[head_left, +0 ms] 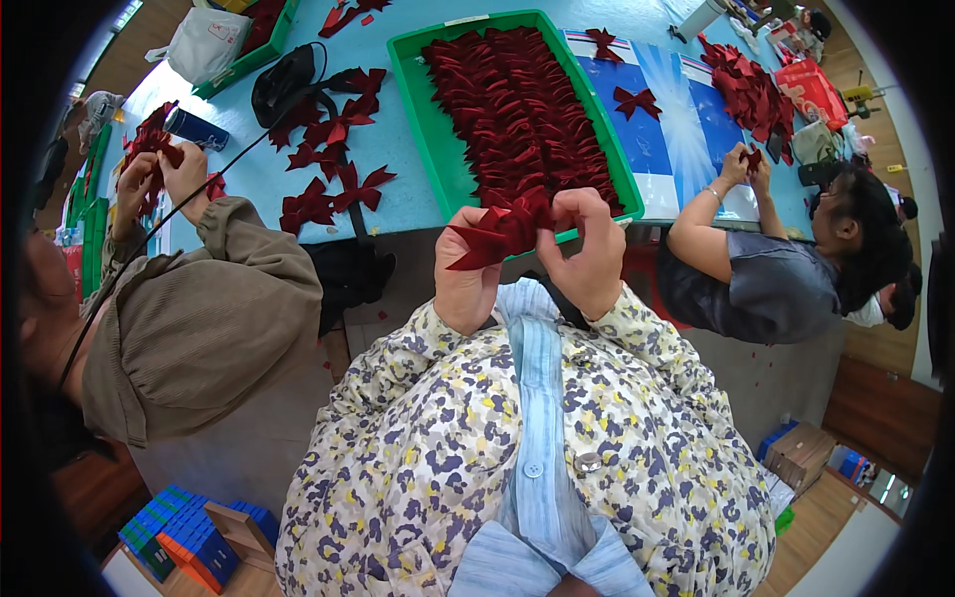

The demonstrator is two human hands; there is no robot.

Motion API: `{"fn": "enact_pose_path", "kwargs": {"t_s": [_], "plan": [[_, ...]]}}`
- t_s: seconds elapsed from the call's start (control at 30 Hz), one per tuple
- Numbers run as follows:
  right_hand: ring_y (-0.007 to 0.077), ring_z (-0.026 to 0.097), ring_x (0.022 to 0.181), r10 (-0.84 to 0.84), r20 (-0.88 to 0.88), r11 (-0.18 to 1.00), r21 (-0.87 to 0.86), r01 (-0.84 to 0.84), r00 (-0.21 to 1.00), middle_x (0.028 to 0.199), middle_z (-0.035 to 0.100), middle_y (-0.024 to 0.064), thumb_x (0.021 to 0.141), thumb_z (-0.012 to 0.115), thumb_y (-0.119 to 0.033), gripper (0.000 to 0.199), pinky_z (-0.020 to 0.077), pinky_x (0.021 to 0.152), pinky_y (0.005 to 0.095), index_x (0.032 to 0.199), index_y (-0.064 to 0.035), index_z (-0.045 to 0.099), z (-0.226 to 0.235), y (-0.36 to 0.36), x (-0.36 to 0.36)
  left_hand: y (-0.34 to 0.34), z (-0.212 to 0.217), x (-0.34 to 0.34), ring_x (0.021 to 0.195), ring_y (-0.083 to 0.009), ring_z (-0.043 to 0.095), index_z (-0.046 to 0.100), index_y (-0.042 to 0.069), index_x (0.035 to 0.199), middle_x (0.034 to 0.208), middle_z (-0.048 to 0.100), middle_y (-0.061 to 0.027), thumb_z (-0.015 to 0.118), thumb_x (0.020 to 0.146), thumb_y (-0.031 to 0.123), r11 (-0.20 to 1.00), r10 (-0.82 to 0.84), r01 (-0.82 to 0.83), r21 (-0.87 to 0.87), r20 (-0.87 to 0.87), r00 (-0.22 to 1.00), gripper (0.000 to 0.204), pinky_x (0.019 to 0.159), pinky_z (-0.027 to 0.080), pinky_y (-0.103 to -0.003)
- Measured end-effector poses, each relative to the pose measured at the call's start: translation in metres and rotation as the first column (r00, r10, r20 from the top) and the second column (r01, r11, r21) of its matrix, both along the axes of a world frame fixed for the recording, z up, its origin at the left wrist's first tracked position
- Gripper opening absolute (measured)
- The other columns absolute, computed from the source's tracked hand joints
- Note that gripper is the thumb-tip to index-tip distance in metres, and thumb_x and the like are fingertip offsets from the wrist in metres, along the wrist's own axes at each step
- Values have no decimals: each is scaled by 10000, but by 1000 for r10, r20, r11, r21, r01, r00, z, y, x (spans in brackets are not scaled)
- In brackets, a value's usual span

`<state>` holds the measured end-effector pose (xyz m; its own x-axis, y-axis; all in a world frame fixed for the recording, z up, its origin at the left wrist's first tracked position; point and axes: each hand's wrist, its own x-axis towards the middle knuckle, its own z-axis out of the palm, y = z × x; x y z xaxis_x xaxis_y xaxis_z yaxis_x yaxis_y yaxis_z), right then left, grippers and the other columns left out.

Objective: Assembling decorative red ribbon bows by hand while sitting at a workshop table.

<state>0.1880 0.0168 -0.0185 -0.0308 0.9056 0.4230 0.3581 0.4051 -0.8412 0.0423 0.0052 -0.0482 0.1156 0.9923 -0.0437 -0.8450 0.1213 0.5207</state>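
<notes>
A dark red velvet bow (499,233) is held up in front of my chest, just off the near edge of the table. My left hand (465,284) grips its left side, with pointed ribbon tails sticking out past the fingers. On the other side, the thumb and bent fingers of my right hand (587,257) are closed on the bow's right end. Directly beyond my hands lies a green tray (423,149) packed with rows of similar dark red bows (517,104). The fingers partly hide the held bow's middle.
Loose bows (333,149) lie left of the tray near a black bag (284,85). Blue-and-white printed sheets (657,119) and a bow pile (751,90) are to the right. Co-workers sit on both sides, one in a brown sleeve (214,298), each handling red bows. A dark blue can (196,129) stands left.
</notes>
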Motion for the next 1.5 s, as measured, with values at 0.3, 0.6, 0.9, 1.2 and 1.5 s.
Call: {"fn": "enact_pose_path", "kwargs": {"t_s": [0.3,0.6,0.9,1.2,1.5], "plan": [[225,568,681,-58,230,944,330,-22,971,810,546,85,700,623,41,244,447,587,296,920,-35,553,-2,-4,5,-5,-3,1,951,-162,570,518,38,967,1044,598,-73,588,852,72,998,-11,19,65,-126,992,138,876,440,-310],[74,478,806,147,-687,959,-76,-272,711,921,468,6,796,517,57,164,429,755,222,929,-33,486,-8,-12,3,-7,13,12,957,-187,606,530,44,937,1120,604,-143,661,821,63,995,-61,61,79,-12,998,176,837,491,-319],[122,506,641,-78,130,847,531,-3,988,770,519,63,713,614,48,258,420,564,279,920,-37,485,-2,5,21,-3,13,26,1017,-238,599,528,40,938,1135,594,-162,634,793,-27,991,-34,35,127,-12,999,192,865,509,-367],[102,479,649,25,-208,994,114,-1,978,777,495,49,708,593,74,211,393,566,235,841,-44,480,-2,-1,18,-1,11,28,1012,-239,601,524,39,953,1123,602,-140,627,749,-68,988,-85,82,133,14,996,252,874,505,-389],[133,499,708,115,-299,971,236,-43,947,793,510,60,702,629,55,211,408,601,253,800,-48,474,-3,0,14,-2,12,24,1000,-237,602,520,45,950,1111,606,-139,612,762,-65,986,-115,105,127,74,991,237,861,504,-385]]}}
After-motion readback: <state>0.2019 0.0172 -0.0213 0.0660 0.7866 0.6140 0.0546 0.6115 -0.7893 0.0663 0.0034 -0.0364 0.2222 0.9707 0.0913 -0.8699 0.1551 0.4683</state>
